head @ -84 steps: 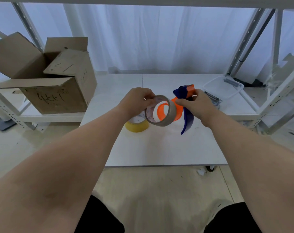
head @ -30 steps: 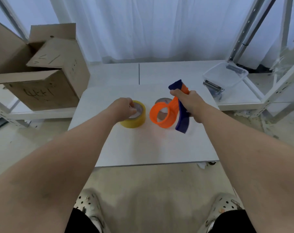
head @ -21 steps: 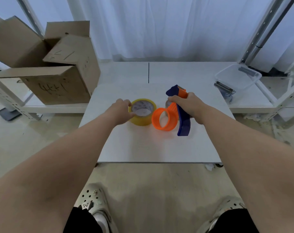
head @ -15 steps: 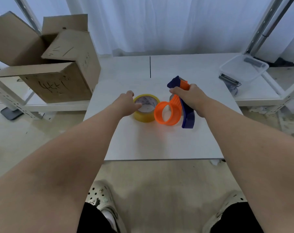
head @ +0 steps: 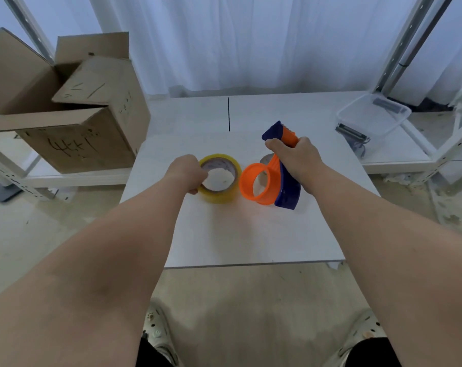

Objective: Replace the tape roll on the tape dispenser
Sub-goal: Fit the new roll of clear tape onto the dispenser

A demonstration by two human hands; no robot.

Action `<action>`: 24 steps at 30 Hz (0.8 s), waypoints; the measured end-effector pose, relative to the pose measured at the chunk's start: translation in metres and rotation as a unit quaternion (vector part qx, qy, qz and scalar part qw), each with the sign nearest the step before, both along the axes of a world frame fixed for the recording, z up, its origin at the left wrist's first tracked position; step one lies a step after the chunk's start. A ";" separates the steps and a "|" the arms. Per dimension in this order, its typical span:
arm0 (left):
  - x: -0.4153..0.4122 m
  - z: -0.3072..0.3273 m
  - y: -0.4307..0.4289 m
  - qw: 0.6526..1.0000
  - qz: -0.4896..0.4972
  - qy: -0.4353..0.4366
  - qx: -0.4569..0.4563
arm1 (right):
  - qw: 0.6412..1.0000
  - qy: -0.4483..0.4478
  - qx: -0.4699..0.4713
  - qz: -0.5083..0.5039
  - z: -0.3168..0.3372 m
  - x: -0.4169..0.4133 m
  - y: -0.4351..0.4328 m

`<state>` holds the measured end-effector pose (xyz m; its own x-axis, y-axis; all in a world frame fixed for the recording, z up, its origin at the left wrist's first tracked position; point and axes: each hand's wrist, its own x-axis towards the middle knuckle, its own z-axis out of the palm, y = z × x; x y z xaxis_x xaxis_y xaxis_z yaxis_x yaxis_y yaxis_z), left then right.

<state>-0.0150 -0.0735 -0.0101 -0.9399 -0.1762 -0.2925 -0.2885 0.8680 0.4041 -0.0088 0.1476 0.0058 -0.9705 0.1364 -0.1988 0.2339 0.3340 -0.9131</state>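
**New roll being picked up, dispenser held ready**

The right hand (head: 296, 157) is gripping the tape dispenser (head: 282, 168) by its frame, closed firmly around it and tilting its bare orange hub (head: 259, 182) toward the left, probably so a roll can slide on. The left hand (head: 185, 172) is curling around the near-left rim of the yellow tape roll (head: 220, 177), which is lying flat on the tabletop (head: 251, 234) just beside the hub; whether the hand is fully clamping it I cannot tell. Both forearms are reaching forward, wrists angled inward.
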 end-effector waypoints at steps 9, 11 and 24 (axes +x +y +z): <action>0.016 0.076 0.004 0.939 -0.027 0.295 0.174 | 0.993 0.086 -0.064 -0.039 0.043 0.020 0.022; 0.030 0.088 0.007 0.935 -0.078 0.308 0.156 | 0.989 0.087 -0.111 -0.049 0.053 0.026 0.022; 0.061 0.093 0.021 0.935 -0.155 0.320 0.005 | 0.978 0.107 -0.178 0.014 0.063 0.046 0.012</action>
